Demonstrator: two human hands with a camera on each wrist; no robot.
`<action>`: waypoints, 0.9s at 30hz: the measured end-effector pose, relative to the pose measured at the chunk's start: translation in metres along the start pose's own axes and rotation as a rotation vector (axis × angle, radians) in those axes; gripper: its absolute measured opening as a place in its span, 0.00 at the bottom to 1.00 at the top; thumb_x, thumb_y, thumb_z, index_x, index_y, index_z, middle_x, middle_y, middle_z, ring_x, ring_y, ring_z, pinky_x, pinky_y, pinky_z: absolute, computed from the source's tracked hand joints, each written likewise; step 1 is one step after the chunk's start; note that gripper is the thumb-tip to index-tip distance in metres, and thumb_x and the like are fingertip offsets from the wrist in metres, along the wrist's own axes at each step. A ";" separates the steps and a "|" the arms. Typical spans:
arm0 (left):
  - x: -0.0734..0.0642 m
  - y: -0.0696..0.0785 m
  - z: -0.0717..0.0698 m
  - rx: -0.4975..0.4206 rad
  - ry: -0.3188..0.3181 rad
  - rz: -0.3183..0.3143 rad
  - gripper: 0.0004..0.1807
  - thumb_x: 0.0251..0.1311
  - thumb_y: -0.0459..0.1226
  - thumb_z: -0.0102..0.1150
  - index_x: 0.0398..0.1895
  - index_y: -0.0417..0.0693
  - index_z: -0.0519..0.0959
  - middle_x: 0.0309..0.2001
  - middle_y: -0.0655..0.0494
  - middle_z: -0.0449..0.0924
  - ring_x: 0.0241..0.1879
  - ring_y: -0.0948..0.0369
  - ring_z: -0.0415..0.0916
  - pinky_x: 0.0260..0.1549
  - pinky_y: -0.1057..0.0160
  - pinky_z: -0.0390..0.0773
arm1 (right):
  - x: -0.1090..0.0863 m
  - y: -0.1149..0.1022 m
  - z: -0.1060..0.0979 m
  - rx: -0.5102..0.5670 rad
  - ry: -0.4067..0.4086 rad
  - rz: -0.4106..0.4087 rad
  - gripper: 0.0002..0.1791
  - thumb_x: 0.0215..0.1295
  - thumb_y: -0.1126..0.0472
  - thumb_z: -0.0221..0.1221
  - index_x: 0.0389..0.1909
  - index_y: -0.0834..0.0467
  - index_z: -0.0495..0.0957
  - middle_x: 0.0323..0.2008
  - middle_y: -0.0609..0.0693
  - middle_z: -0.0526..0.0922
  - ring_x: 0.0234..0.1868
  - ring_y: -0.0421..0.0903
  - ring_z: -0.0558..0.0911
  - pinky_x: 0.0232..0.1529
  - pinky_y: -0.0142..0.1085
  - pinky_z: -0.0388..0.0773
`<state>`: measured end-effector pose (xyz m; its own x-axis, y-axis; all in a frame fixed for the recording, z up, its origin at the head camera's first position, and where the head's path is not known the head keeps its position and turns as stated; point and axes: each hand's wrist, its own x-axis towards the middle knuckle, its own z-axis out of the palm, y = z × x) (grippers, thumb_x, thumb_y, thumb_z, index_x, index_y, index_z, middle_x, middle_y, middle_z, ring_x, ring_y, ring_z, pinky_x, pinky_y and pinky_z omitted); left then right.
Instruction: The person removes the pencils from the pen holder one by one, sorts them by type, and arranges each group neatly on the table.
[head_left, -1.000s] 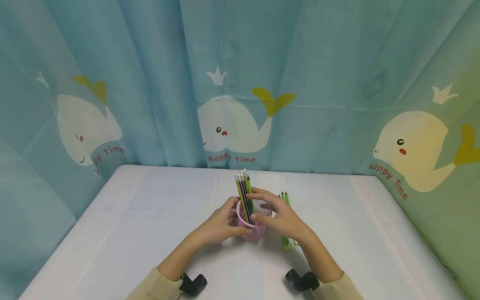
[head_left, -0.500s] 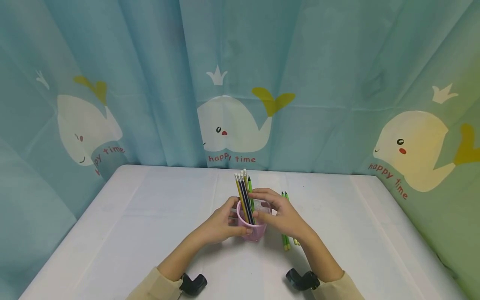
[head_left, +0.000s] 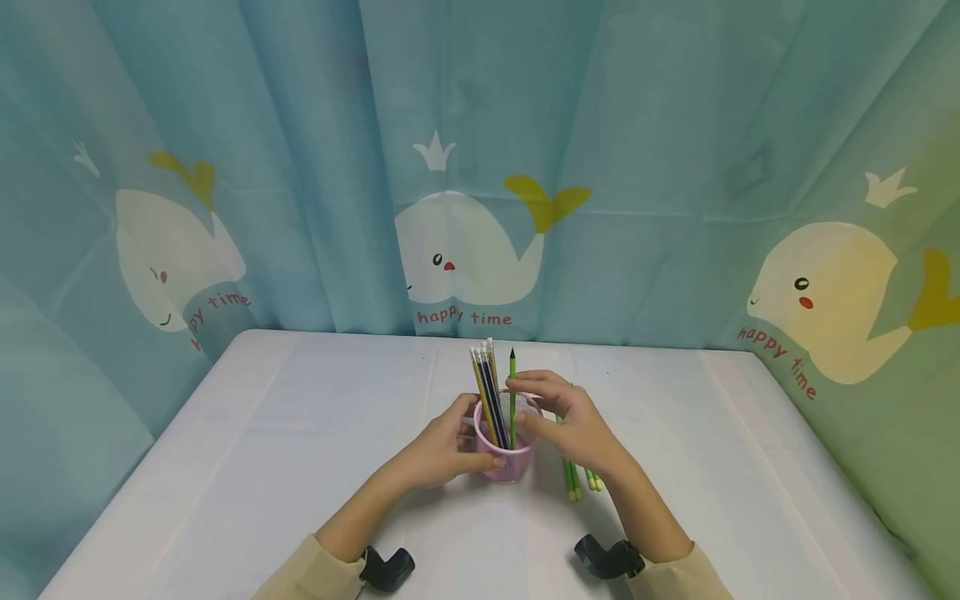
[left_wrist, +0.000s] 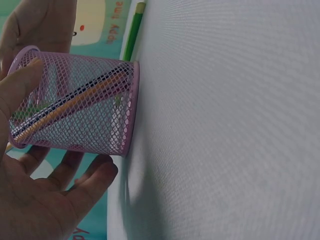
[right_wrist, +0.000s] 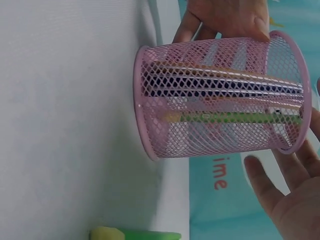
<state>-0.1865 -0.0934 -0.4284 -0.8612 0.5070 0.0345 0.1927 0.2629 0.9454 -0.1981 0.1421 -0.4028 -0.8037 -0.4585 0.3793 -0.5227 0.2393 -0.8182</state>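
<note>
The pink mesh pencil cup stands upright on the table, steadied by my left hand, whose thumb and fingers curl round its near and left sides. Several dark and yellow pencils lean left in it, white eraser ends up. My right hand is over the cup's right rim, pinching a green pencil that stands nearly upright, black tip up. Through the mesh in the right wrist view, this pencil's lower end reaches near the cup's base. The left wrist view shows the leaning pencils crossing the cup.
Several more green pencils lie on the white table right of the cup, partly hidden under my right hand and forearm. A blue curtain with whale prints hangs behind the table.
My right hand has shifted slightly right, and the green pencil has moved with it, from against the leaning bunch to apart and more upright. My left hand and the cup have stayed put.
</note>
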 end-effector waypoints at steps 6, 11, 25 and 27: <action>0.001 0.000 0.000 0.010 0.002 0.006 0.40 0.53 0.39 0.74 0.67 0.44 0.62 0.60 0.45 0.74 0.56 0.47 0.78 0.56 0.49 0.80 | 0.000 -0.001 -0.003 0.059 0.035 -0.004 0.21 0.66 0.65 0.62 0.60 0.60 0.78 0.61 0.55 0.77 0.62 0.52 0.78 0.61 0.47 0.78; 0.001 0.000 0.000 0.018 0.002 0.009 0.41 0.53 0.39 0.74 0.66 0.44 0.62 0.61 0.45 0.74 0.57 0.47 0.78 0.56 0.49 0.80 | 0.000 -0.002 -0.007 0.119 0.061 0.022 0.21 0.67 0.67 0.61 0.61 0.59 0.77 0.62 0.56 0.76 0.62 0.54 0.79 0.61 0.44 0.78; 0.000 0.002 0.000 0.007 0.005 -0.018 0.41 0.53 0.39 0.74 0.67 0.45 0.62 0.62 0.46 0.73 0.58 0.48 0.77 0.57 0.49 0.79 | 0.000 -0.006 -0.018 0.222 0.148 0.032 0.23 0.66 0.70 0.60 0.63 0.63 0.74 0.61 0.55 0.76 0.61 0.60 0.78 0.55 0.38 0.81; 0.001 0.002 0.000 0.011 0.006 -0.020 0.41 0.53 0.39 0.74 0.67 0.46 0.62 0.62 0.47 0.73 0.58 0.48 0.77 0.57 0.49 0.79 | 0.000 -0.007 -0.019 0.227 0.159 0.039 0.23 0.66 0.70 0.60 0.63 0.64 0.74 0.61 0.54 0.76 0.61 0.59 0.79 0.55 0.39 0.82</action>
<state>-0.1868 -0.0922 -0.4268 -0.8677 0.4969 0.0172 0.1804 0.2825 0.9421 -0.1995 0.1564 -0.3891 -0.8659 -0.3079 0.3942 -0.4280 0.0482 -0.9025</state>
